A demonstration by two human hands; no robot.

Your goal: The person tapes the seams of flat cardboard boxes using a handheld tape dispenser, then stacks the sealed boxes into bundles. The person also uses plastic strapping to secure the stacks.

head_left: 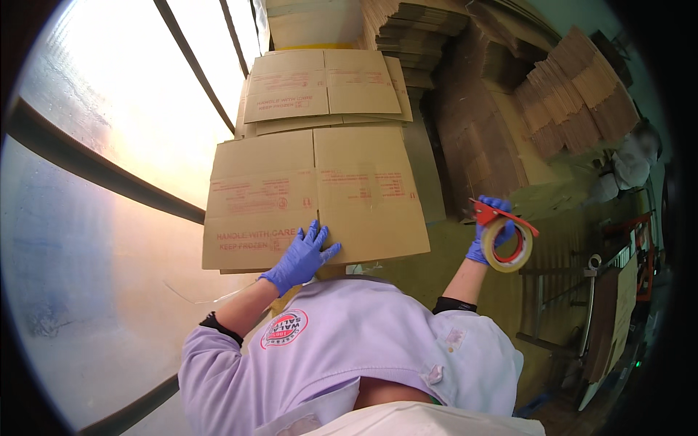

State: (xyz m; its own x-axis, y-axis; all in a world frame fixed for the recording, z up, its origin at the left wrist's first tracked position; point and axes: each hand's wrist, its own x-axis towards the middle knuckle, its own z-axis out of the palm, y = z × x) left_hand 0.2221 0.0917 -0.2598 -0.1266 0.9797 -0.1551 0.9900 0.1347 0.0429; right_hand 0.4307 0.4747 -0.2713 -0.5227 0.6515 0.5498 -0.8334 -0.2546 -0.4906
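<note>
My left hand (pixel 298 258), in a blue glove, rests with its fingers spread on the lower edge of a flattened brown cardboard box (pixel 367 211), near its centre slot. The box has red print and lies on top of others in front of me. My right hand (pixel 488 229), also gloved in blue, is raised to the right of the box, gripping a red tape dispenser (pixel 525 225) with a roll of clear tape on it. A second pile of flattened boxes (pixel 356 83) lies just beyond the nearer one.
Tall stacks of folded cardboard (pixel 574 87) stand at the back right. A bright translucent wall (pixel 109 80) with dark bars runs along the left. A person in white (pixel 629 160) is at the far right, near metal frames (pixel 592 291) and a leaning board (pixel 614 320).
</note>
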